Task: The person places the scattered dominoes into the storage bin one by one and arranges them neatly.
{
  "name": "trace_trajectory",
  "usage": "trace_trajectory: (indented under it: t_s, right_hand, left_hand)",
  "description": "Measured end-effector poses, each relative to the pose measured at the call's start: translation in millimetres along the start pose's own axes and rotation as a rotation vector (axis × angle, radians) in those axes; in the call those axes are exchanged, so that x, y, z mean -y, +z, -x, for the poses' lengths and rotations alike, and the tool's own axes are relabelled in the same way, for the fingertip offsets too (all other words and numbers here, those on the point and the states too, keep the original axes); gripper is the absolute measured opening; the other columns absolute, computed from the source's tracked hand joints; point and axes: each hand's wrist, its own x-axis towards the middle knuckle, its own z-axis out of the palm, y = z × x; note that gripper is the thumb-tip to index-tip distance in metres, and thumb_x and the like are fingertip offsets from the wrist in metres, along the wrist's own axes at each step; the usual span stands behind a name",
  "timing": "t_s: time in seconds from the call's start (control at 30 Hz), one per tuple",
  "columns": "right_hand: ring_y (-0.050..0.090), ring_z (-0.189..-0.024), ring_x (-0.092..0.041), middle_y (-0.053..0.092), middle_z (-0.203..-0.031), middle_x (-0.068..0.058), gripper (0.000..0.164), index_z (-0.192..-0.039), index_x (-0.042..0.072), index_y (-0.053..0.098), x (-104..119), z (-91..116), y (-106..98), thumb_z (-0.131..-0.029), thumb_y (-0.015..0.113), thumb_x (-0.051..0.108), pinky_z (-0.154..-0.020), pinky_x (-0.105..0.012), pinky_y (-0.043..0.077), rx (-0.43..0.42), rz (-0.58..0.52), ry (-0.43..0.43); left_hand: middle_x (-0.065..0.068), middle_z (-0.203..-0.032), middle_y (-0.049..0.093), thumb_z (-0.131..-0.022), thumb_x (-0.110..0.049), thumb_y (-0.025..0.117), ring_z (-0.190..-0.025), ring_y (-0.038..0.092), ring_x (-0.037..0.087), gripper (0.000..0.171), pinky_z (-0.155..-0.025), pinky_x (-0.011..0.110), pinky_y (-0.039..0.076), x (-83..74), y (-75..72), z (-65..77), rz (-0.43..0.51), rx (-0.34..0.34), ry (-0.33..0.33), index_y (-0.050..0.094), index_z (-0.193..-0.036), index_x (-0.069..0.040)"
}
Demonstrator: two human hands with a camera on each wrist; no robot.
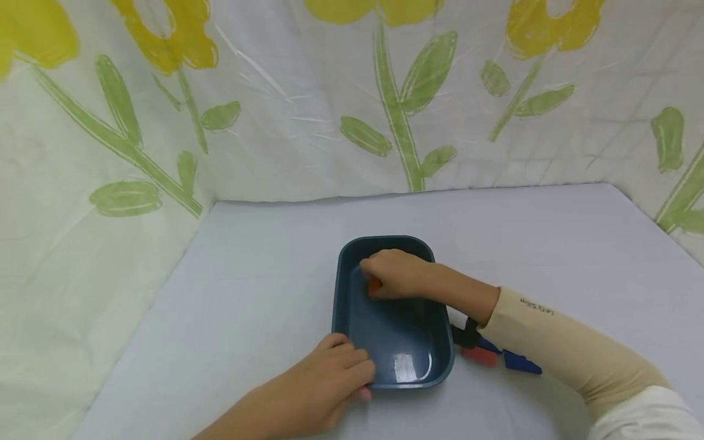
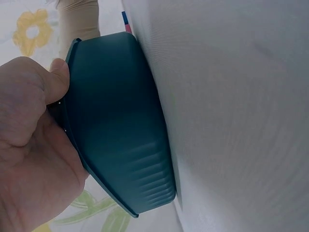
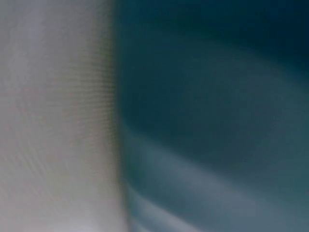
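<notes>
A dark teal rectangular plastic tray (image 1: 404,342) with rounded corners sits on the table. My left hand (image 1: 330,382) grips its rim at the near left corner. In the left wrist view, the thumb (image 2: 59,79) lies on the rim of the tray (image 2: 116,106). My right hand (image 1: 397,273) reaches into the tray's far part, fingers curled round a small orange-red piece (image 1: 374,285). Most of that piece is hidden by the hand, so its kind cannot be told. Only the tray's blurred outer wall (image 3: 207,111) fills the right wrist view, beside the table surface.
Right of the tray, partly under my right forearm, lie a red block (image 1: 480,356) and a dark blue piece (image 1: 522,362). A black wrist camera mount (image 1: 466,334) hangs by the sleeve. Flower-painted white curtains (image 1: 308,122) stand behind the pale table (image 1: 253,263).
</notes>
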Motion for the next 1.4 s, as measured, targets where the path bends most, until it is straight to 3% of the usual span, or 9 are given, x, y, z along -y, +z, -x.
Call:
trace_trajectory:
  t_s: [0.23, 0.67, 1.0, 1.4]
  right_hand:
    - [0.055, -0.073, -0.009, 0.059, -0.081, 0.005, 0.019, -0.084, 0.01, 0.068, -6.1, -4.0, 8.4, -0.082, 0.085, 0.017, -0.066, -0.023, 0.048, -0.039, -0.022, -0.048]
    - [0.056, -0.075, -0.008, 0.062, -0.083, 0.005, 0.017, -0.087, 0.011, 0.071, -6.9, -11.2, 12.1, -0.084, 0.084, 0.021, -0.068, -0.022, 0.048, -0.074, -0.021, -0.076]
    - [0.058, -0.076, -0.006, 0.064, -0.084, 0.005, 0.015, -0.087, 0.014, 0.073, -9.0, -13.9, 12.7, -0.084, 0.084, 0.023, -0.068, -0.021, 0.049, -0.09, -0.039, -0.095]
    - [0.062, -0.083, -0.008, 0.068, -0.091, 0.004, 0.012, -0.09, 0.013, 0.075, -9.1, -12.1, 9.5, -0.086, 0.082, 0.022, -0.074, -0.023, 0.05, -0.057, -0.074, -0.087]
  left_hand:
    - [-0.012, -0.082, 0.042, -0.103, -0.024, 0.057, -0.078, 0.047, 0.005, 0.012, -0.095, 0.036, 0.041, 0.2, 2.2, -0.3, -0.016, -0.028, 0.012, 0.052, -0.094, -0.017]
    - [-0.013, -0.083, 0.045, -0.104, -0.027, 0.054, -0.082, 0.049, 0.004, 0.01, -0.098, 0.039, 0.041, -0.8, -2.1, -1.8, 0.007, 0.035, -0.02, 0.054, -0.097, -0.019]
    - [-0.013, -0.083, 0.044, -0.105, -0.026, 0.054, -0.081, 0.048, 0.005, 0.011, -0.098, 0.039, 0.04, -0.1, -2.2, -1.2, 0.0, 0.032, -0.022, 0.053, -0.096, -0.019]
    - [-0.013, -0.083, 0.044, -0.104, -0.026, 0.055, -0.081, 0.049, 0.005, 0.012, -0.098, 0.038, 0.04, -0.4, -2.7, -1.2, 0.003, 0.027, -0.019, 0.052, -0.095, -0.019]
